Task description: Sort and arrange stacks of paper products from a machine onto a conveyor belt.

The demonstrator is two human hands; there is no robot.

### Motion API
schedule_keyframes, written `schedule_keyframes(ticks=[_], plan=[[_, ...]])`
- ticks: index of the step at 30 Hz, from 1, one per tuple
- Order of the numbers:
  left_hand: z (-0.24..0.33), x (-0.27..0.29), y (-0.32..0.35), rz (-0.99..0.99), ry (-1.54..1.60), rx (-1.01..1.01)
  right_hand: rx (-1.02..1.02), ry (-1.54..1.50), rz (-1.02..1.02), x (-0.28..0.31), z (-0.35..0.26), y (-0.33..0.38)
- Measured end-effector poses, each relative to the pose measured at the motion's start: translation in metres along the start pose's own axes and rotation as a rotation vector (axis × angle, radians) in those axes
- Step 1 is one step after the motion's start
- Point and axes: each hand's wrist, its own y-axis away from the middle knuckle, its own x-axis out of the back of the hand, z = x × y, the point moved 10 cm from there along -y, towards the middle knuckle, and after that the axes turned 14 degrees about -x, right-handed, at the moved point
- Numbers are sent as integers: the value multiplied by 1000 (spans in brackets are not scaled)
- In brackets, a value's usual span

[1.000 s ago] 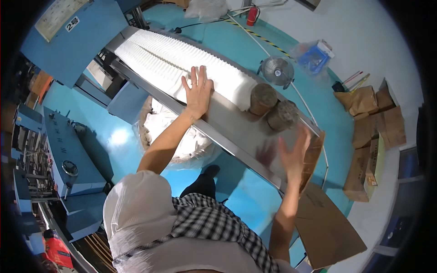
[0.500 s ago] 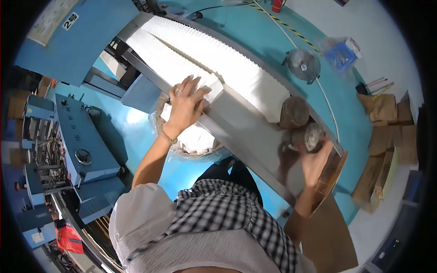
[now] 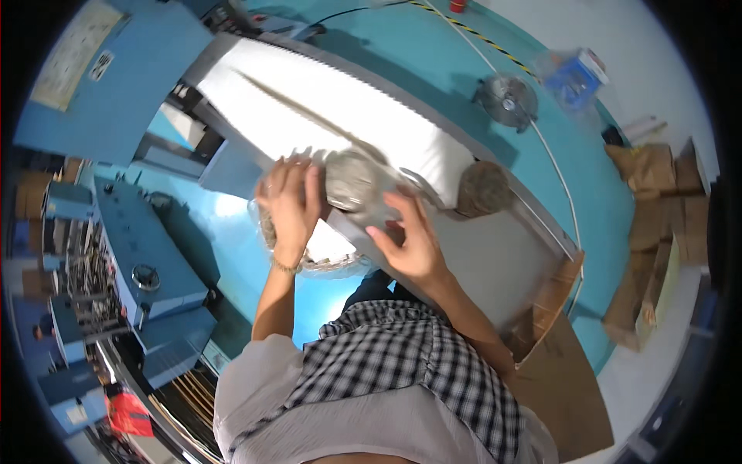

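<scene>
Two rows of stacked white paper sheets [image 3: 332, 85] lie in a long grey metal trough [image 3: 495, 263]. At the near row's front end stands a round, greyish weight-like block [image 3: 352, 182] with a shiny, wrapped-looking surface. My left hand [image 3: 291, 205] is beside its left side, fingers stretched and thumb close to it. My right hand [image 3: 411, 238] is just right of the block, fingers spread and slightly blurred, with nothing visible in them. A second round brown block [image 3: 484, 189] rests against the end of the far row.
Below the trough is a plastic-lined round container [image 3: 332, 259] with white paper. Cardboard [image 3: 553, 387] stands at the trough's right end. A round metal fan [image 3: 506, 100] is on the floor beyond. Blue machines [image 3: 147, 240] stand at left; cardboard boxes [image 3: 657, 240] lie at right.
My right hand has brought the greyish block from the trough's right end to the near paper row and its fingers have spread. My left hand has shifted slightly left and down.
</scene>
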Motion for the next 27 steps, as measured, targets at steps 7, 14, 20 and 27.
schedule_keyframes(ticks=[7,14,20,27], plan=[[189,-66,-17,-382,525,-419,46,788,353,107,29,-25],[205,-119,-31,-364,386,-597,-154,962,-1,123,53,-2],[188,-132,-96,-382,474,-670,-635,-251,-72,131,145,-16],[-142,-155,-197,-145,-358,291,-454,-265,78,112,146,-44]])
